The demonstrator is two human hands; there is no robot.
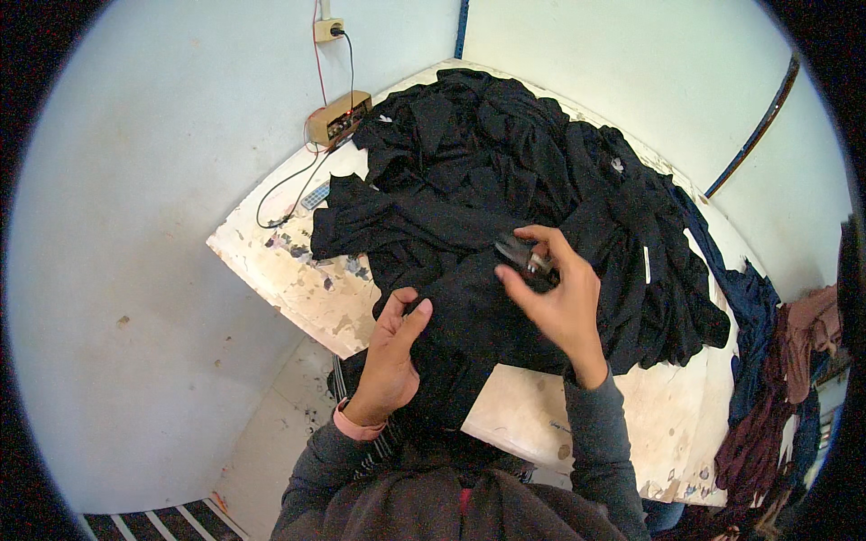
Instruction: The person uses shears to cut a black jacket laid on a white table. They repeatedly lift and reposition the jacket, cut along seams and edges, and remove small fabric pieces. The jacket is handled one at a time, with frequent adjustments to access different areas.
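A big heap of black garments point(505, 180) covers a worn white table point(298, 279). My left hand point(392, 356) grips the near edge of one black garment point(469, 316) that hangs over the table's front. My right hand point(559, 293) is above that garment, its fingers closed on a small dark tool with a metal tip point(523, 255), held against the cloth. Both forearms wear grey sleeves.
A small tan box with a cable point(338, 117) stands at the table's far left corner, wired to a wall socket point(327, 30). A remote control point(314, 196) lies beside it. Blue and maroon clothes point(767, 379) hang off the right end. Pale walls enclose the table.
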